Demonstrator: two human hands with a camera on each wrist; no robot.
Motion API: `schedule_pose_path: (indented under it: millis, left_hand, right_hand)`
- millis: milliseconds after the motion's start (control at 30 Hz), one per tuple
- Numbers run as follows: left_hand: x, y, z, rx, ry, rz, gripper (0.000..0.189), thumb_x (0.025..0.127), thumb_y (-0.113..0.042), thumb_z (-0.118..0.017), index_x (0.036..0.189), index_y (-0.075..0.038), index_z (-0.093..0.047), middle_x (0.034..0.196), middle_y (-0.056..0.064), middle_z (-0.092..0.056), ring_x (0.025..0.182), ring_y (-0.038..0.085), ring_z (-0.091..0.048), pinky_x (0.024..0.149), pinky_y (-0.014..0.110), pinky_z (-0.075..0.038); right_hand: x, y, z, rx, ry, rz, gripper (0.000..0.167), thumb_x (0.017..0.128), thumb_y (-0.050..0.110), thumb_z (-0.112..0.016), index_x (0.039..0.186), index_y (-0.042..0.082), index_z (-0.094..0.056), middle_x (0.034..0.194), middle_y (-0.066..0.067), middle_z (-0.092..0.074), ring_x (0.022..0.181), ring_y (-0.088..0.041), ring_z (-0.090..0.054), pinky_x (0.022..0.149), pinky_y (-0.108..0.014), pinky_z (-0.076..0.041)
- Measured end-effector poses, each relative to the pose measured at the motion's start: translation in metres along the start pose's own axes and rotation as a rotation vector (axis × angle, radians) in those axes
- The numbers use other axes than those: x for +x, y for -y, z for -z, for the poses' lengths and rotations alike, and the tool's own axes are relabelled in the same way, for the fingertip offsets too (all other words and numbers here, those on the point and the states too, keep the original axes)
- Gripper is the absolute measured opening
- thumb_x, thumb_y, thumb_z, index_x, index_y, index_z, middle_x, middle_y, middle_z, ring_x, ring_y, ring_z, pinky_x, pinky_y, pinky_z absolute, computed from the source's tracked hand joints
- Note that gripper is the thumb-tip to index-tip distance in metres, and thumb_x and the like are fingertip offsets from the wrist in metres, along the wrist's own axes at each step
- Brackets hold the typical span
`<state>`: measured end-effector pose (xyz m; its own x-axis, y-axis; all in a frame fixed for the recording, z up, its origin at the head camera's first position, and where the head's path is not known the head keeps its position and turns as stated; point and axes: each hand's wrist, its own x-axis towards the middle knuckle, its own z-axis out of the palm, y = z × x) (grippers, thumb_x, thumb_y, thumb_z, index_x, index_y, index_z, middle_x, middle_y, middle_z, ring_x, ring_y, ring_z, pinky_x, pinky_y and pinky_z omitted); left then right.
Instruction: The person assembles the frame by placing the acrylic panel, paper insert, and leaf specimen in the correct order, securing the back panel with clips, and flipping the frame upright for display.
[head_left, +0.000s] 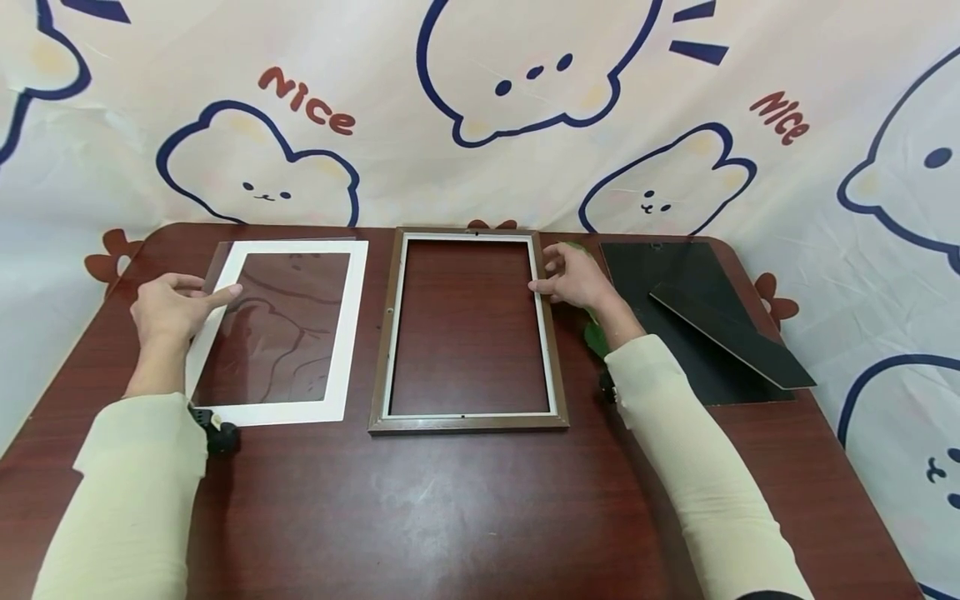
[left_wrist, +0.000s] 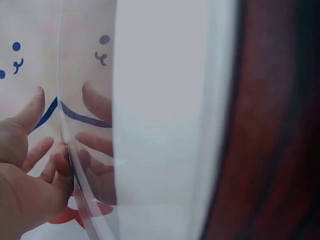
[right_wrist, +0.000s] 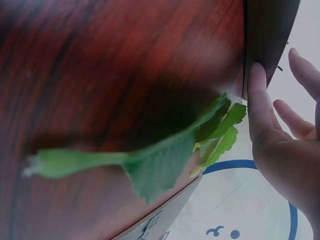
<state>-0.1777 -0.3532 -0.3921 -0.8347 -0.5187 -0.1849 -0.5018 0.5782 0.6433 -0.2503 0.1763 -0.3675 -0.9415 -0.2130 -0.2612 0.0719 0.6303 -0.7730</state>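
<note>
At the left, a white mat (head_left: 344, 333) lies with a clear sheet (head_left: 218, 262) whose edge shows past its upper left corner. My left hand (head_left: 174, 310) is at the left edge of these. In the left wrist view its lower fingers (left_wrist: 62, 162) are right at the sheet's edge, the thumb stands apart, and the sheet mirrors them. A brown picture frame (head_left: 558, 392) with a pale inner lip lies in the middle. My right hand (head_left: 576, 277) is at its upper right side, one fingertip touching it. Below this hand lies a green leafy sprig (right_wrist: 160, 170), partly hidden in the head view.
A black backing board (head_left: 637, 267) with a raised stand leg (head_left: 727, 333) lies at the right, its leg reaching past the table edge. The brown table (head_left: 450, 517) meets a printed cloth (head_left: 397, 167) behind.
</note>
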Motion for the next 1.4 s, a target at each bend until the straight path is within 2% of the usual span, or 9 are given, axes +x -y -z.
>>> schedule_pose_path:
  millis: [267,367,433,500,667,800,967,1167,1400]
  left_hand:
    - [0.001,0.003,-0.001,0.045,-0.027,-0.026,0.089,0.088,-0.061,-0.068,0.141,0.009,-0.051,0.126,0.031,-0.055,0.125,0.044,-0.04,0.075,0.041,-0.046]
    - [-0.002,0.001,-0.001,0.071,-0.019,-0.038,0.088,0.09,-0.059,-0.067,0.14,0.012,-0.049,0.129,0.033,-0.053,0.128,0.048,-0.038,0.089,0.054,-0.047]
    - [-0.003,-0.002,-0.001,0.092,-0.017,-0.051,0.087,0.091,-0.057,-0.067,0.14,0.013,-0.049,0.133,0.035,-0.051,0.129,0.05,-0.036,0.099,0.061,-0.041]
    - [-0.004,-0.004,-0.001,0.119,-0.015,-0.066,0.085,0.092,-0.054,-0.068,0.138,0.015,-0.049,0.133,0.036,-0.05,0.128,0.051,-0.037,0.102,0.063,-0.038]
    - [-0.003,-0.009,-0.003,0.201,-0.022,-0.08,0.082,0.091,-0.051,-0.071,0.133,0.017,-0.052,0.13,0.038,-0.051,0.123,0.053,-0.039,0.098,0.064,-0.037]
    - [-0.001,-0.009,-0.004,0.229,-0.025,-0.053,0.082,0.091,-0.051,-0.071,0.131,0.018,-0.053,0.127,0.039,-0.052,0.118,0.052,-0.042,0.092,0.062,-0.041]
    - [0.001,-0.008,-0.003,0.236,-0.013,-0.003,0.085,0.09,-0.055,-0.07,0.132,0.017,-0.051,0.126,0.038,-0.051,0.108,0.049,-0.047,0.074,0.053,-0.047]
    - [0.002,-0.005,0.001,0.178,-0.026,-0.036,0.088,0.09,-0.056,-0.069,0.136,0.016,-0.047,0.129,0.038,-0.045,0.122,0.051,-0.039,0.086,0.06,-0.042]
    - [0.002,-0.002,0.003,0.099,-0.028,-0.008,0.097,0.091,-0.062,-0.063,0.152,0.006,-0.029,0.145,0.037,-0.04,0.127,0.055,-0.041,0.091,0.062,-0.042]
  right_hand:
    - [0.002,-0.002,0.0,0.003,-0.005,-0.007,0.072,0.093,0.017,-0.077,0.152,0.004,-0.039,0.132,-0.02,-0.051,0.102,-0.034,-0.065,0.086,-0.042,-0.059]
    - [0.003,-0.003,-0.001,-0.011,-0.005,-0.016,0.073,0.092,0.019,-0.078,0.152,0.005,-0.039,0.131,-0.019,-0.052,0.1,-0.033,-0.066,0.087,-0.042,-0.058]
    - [0.003,-0.004,-0.002,-0.023,-0.003,-0.019,0.073,0.092,0.018,-0.078,0.152,0.005,-0.039,0.131,-0.019,-0.052,0.099,-0.033,-0.066,0.087,-0.043,-0.058]
    - [0.003,-0.005,-0.002,-0.03,-0.006,-0.023,0.073,0.091,0.018,-0.079,0.152,0.005,-0.04,0.131,-0.018,-0.053,0.098,-0.033,-0.067,0.087,-0.043,-0.058]
    - [0.004,-0.006,-0.003,-0.022,-0.004,-0.022,0.073,0.091,0.016,-0.079,0.152,0.005,-0.04,0.132,-0.019,-0.052,0.101,-0.033,-0.067,0.088,-0.042,-0.058]
    - [0.004,-0.006,-0.003,-0.023,0.003,-0.021,0.073,0.091,0.015,-0.078,0.152,0.005,-0.039,0.133,-0.019,-0.052,0.103,-0.033,-0.066,0.088,-0.042,-0.058]
    - [0.003,-0.004,-0.002,-0.025,0.012,-0.023,0.073,0.092,0.015,-0.078,0.152,0.005,-0.039,0.134,-0.019,-0.051,0.104,-0.033,-0.066,0.088,-0.042,-0.058]
    - [0.003,-0.003,-0.003,-0.025,0.017,-0.017,0.072,0.092,0.015,-0.077,0.152,0.004,-0.039,0.134,-0.02,-0.051,0.103,-0.034,-0.066,0.089,-0.042,-0.058]
    - [0.002,-0.004,-0.003,-0.008,0.036,-0.043,0.071,0.094,0.014,-0.075,0.154,0.003,-0.039,0.135,-0.019,-0.05,0.108,-0.035,-0.065,0.087,-0.041,-0.059]
